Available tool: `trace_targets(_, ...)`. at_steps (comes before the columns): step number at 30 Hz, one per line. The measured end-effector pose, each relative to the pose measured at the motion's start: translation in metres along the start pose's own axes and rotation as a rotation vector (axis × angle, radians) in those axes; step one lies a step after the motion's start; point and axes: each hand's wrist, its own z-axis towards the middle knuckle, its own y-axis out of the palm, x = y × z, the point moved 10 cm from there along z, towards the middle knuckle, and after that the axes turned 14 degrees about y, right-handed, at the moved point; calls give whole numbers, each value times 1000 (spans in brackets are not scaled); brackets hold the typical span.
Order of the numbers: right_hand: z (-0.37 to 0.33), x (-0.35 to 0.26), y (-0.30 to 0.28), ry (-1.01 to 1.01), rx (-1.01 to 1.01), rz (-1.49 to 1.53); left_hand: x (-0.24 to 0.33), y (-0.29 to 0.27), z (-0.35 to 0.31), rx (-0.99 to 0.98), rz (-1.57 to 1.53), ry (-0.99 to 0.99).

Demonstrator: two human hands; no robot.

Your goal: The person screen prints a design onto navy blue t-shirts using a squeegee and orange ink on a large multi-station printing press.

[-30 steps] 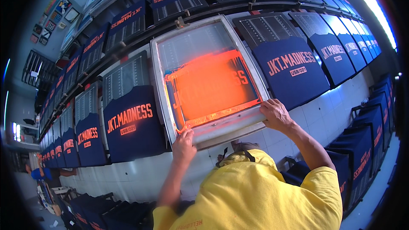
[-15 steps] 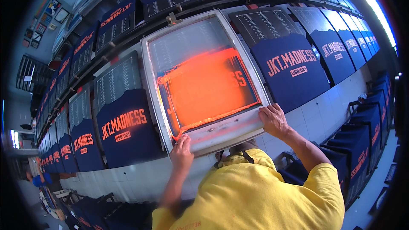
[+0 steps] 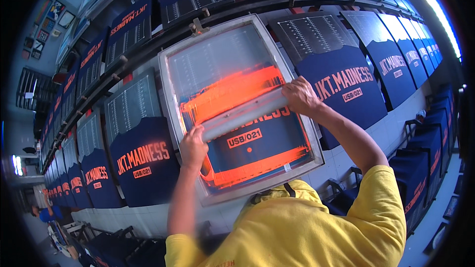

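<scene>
Squeegee [image 3: 245, 112] gripped by left hand [image 3: 193, 147] and right hand [image 3: 301, 98], we're likely spreading ink [image 3: 235, 89]; our next move needs even pressure.

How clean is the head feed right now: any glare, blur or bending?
Head view: a strip light glares at upper right; the left forearm blurs toward the elbow; rows of navy shirts curve with the lens; corners fall to black; the squeegee reads fairly sharp.

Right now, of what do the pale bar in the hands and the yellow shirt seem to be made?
Pale bar: dull grey, possibly metal or painted wood, given its straight, rigid-looking edges. Yellow shirt: matte fabric, perhaps cotton, given its soft creases.
</scene>
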Motion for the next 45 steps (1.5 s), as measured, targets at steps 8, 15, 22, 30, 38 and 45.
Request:
trace_targets(8,64,9,-2,55,-218,-38,-33,-13,46,-92,-30,-22)
trace_targets(15,36,-25,-45,1,-35,22,-27,-51,26,-16,-91,-18)
trace_targets(22,-92,-72,-58,-33,1,111,40,-63,-80,-29,-91,-15)
trace_targets(30,-169,-102,-50,21,-54,78,76,-47,-162,-4,-88,-69)
trace_targets(38,-150,-92,-25,-13,37,-4,58,-33,-141,72,-23,14)
trace_targets(45,-61,-63,-5,5,-26,-20,-1,-27,-64,61,-53,27)
